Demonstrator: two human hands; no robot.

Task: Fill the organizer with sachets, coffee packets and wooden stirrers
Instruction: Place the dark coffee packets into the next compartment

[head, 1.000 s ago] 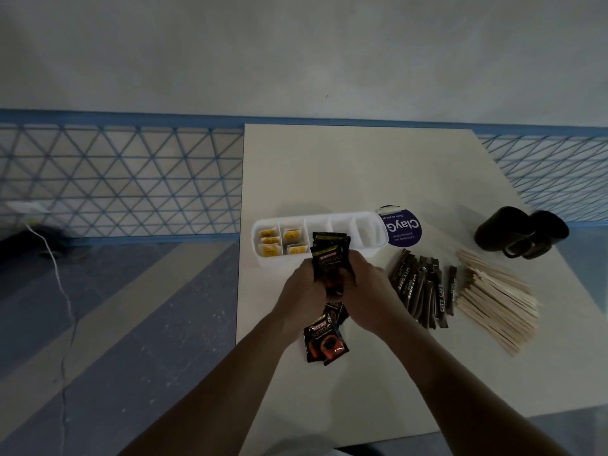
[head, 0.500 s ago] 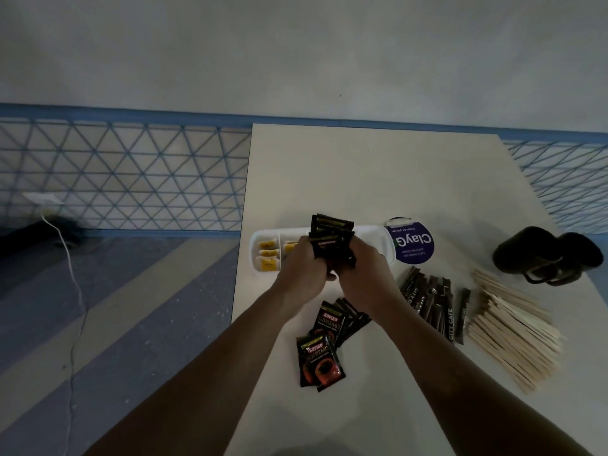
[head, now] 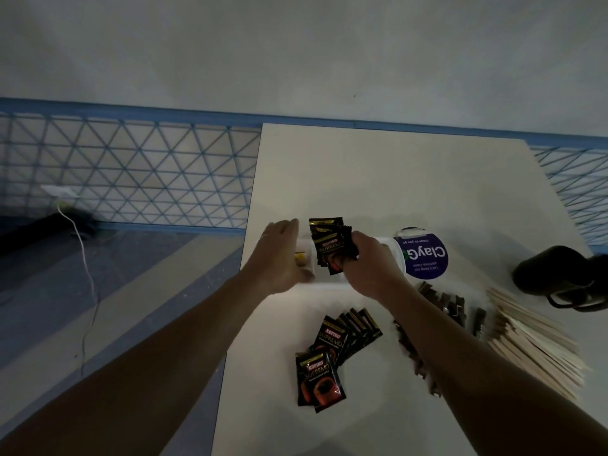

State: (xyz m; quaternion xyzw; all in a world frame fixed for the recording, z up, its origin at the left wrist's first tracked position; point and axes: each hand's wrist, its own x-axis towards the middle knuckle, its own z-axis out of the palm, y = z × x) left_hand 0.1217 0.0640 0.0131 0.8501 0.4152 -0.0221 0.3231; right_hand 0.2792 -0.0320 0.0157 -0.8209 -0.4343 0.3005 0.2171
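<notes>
Our left grip [head: 279, 255] has released the black foil coffee packets [head: 329, 245], opening to steady the white plastic organizer [head: 325, 278], we judge; right grip [head: 368, 261] clasps them upright above it.

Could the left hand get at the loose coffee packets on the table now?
Probably yes. The left hand looks empty, and the loose coffee packets lie uncovered on the table between the forearms.

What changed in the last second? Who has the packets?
The left hand let go of the coffee packet bundle and shifted left, fingers straight, over the left end of the organizer. The right hand alone grips the bundle above the organizer. Unchanged: loose coffee packets, stick sachets, wooden stirrers on the table.
</notes>
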